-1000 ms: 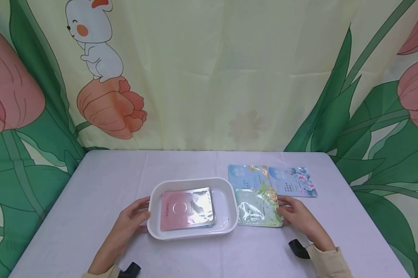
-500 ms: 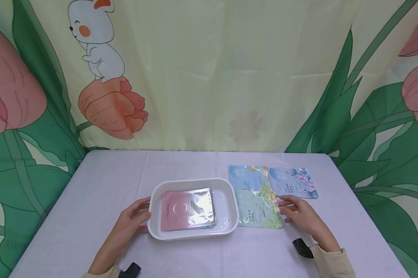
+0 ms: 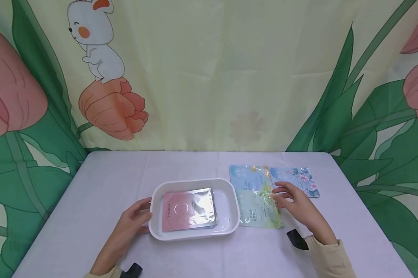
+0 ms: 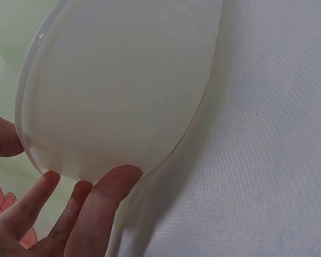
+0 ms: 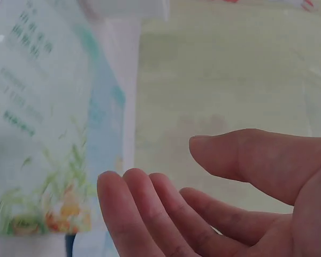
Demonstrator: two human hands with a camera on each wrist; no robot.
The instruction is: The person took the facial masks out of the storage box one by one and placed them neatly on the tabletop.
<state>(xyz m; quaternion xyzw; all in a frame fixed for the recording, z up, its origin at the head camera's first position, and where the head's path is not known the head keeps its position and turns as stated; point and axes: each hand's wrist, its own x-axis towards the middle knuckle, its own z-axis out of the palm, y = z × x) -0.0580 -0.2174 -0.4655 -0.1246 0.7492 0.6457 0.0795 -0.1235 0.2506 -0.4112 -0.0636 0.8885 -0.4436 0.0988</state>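
Note:
My left hand [image 3: 132, 220] rests its fingertips against the left end of a white plastic tray [image 3: 195, 236]. In the left wrist view the fingers [image 4: 77, 201] touch the tray's outer wall [image 4: 123, 96]. A pink and silver flat sachet [image 3: 181, 210] lies in the tray, with another edge showing under it. My right hand [image 3: 304, 210] hovers at the right edge of a pale green sachet [image 3: 257, 208] with leaf prints, fingers apart and holding nothing. The right wrist view shows the thumb [image 5: 246, 152] well clear of the fingers.
Behind the green sachet lies a light blue sachet [image 3: 247, 175], which it partly overlaps. Another blue sachet [image 3: 303, 179] with pink flowers sits to the right, partly hidden by my right hand. A white cloth [image 3: 181, 258] covers the table; a printed curtain [image 3: 202, 77] hangs behind.
My right hand has left the green sachet's edge, drawing slightly right, then rising up and left above it. The left hand and the tray stay put.

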